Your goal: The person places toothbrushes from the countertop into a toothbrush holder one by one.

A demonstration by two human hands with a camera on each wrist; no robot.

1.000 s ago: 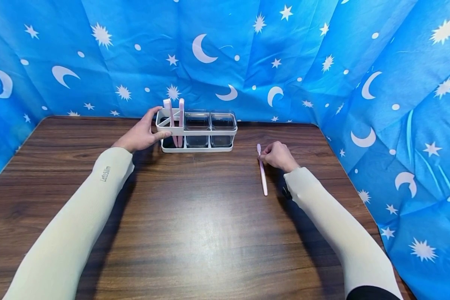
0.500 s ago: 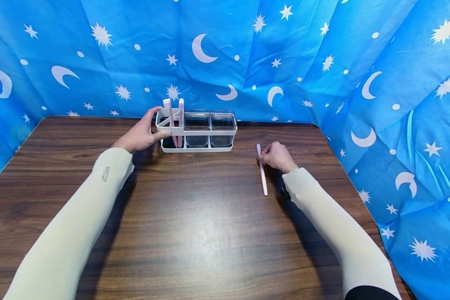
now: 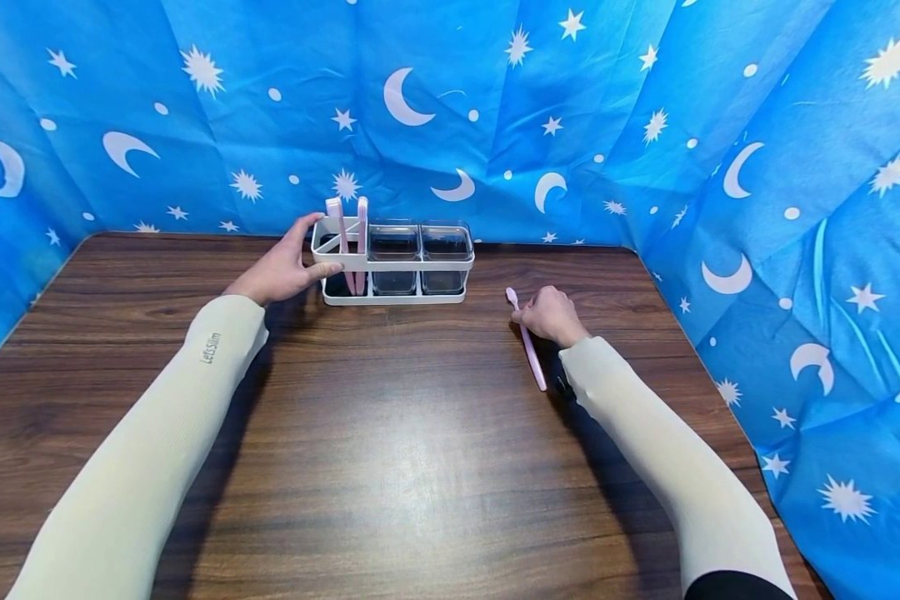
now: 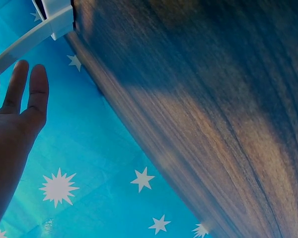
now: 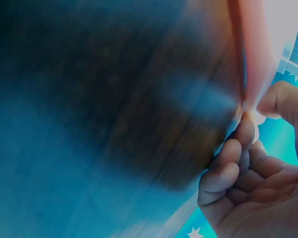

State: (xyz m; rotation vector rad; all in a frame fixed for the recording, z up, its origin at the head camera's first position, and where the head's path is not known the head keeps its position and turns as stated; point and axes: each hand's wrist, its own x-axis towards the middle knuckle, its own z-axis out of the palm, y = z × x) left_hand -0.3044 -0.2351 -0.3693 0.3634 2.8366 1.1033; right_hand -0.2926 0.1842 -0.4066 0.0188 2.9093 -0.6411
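Observation:
At the back of the table a white toothbrush holder (image 3: 420, 265) stands upright. Two pink toothbrushes (image 3: 363, 223) lean in its left compartment, and two clear square cups (image 3: 446, 279) fill the others. My left hand (image 3: 279, 268) grips the holder's left end, thumb on the front rail and fingers round the side; the left wrist view shows fingers beside the white rail (image 4: 27, 42). To the right, my right hand (image 3: 551, 317) pinches a pink toothbrush (image 3: 532, 358) near its head. Its handle slants toward me, close over the wood, and looks large and blurred in the right wrist view.
The dark wooden table (image 3: 390, 450) spreads in front of both arms. A blue curtain (image 3: 450, 108) with moons and stars rises just behind the holder and along the right edge. A small black thing (image 3: 564, 387) shows under the right wrist.
The toothbrush in my right hand has swung, its head going left and its handle end going right. The right hand has shifted slightly left. My left hand and the holder have stayed still.

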